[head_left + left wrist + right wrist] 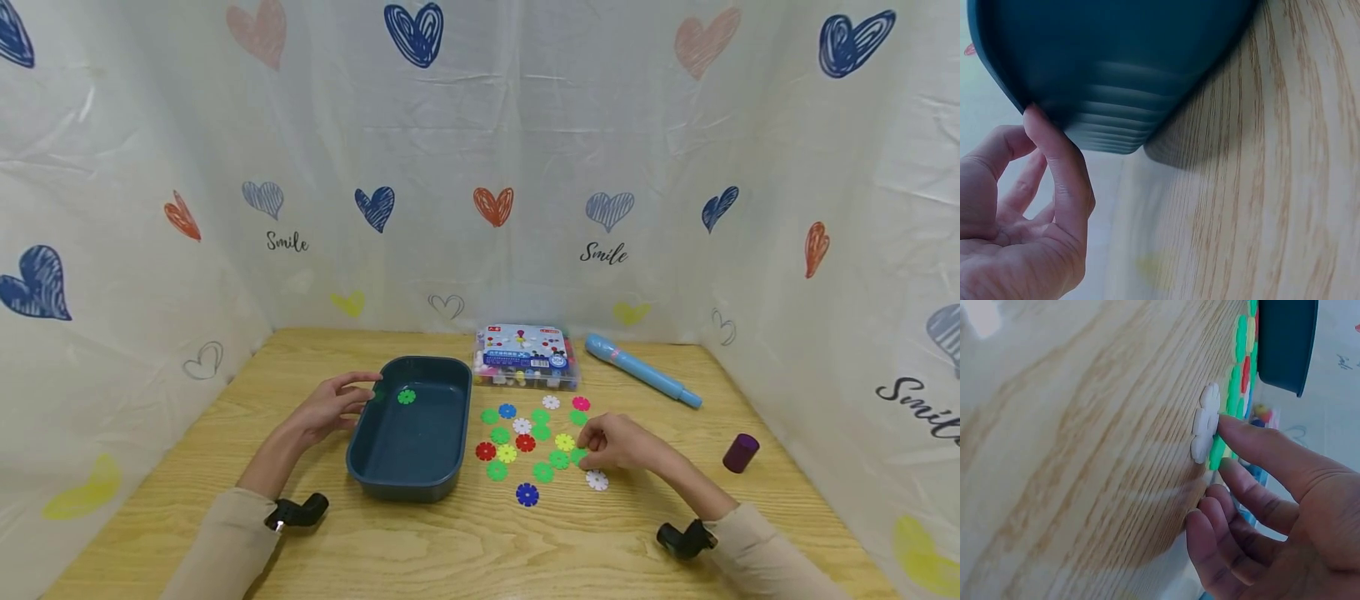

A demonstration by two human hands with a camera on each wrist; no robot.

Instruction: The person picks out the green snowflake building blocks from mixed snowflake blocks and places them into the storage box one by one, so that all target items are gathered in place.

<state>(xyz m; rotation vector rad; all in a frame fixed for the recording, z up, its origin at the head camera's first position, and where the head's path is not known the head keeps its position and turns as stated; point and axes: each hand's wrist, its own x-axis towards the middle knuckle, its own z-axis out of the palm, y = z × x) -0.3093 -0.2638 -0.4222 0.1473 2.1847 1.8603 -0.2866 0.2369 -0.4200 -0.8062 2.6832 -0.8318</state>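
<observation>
- A pale curtain [442, 129] printed with hearts and "Smile" is enclosing the workspace.
- Below it, a wooden table [375, 550] is supporting everything.
- A dark teal tray [408, 492] is standing upright left of centre. The work is apparently just getting going: one loose green disc [407, 397] is lying inside, while a colourful spread is lying outside to the right. The tray's long axis is running away from the person, its far end leaning slightly right.
- Beyond the spread, a clear box [525, 358] with a printed label is resting near the curtain.
- The left hand [333, 404] is holding the tray's left rim, thumb and forefinger seemingly pinching it.
- The right hand [618, 442] is working at the spread's right edge, thumb and forefinger meeting on opposite sides of a disc, apparently pinching it; whether it is leaving the wood, one cannot tell.
- A light-blue tube [642, 370] is lying diagonally behind, right of the box.
- A purple cylinder [741, 452] is sitting at far right.
- That pinched green disc [577, 456] is lying just beside a white disc [597, 480]; being round, it is showing no long axis and pointing nowhere.
</observation>
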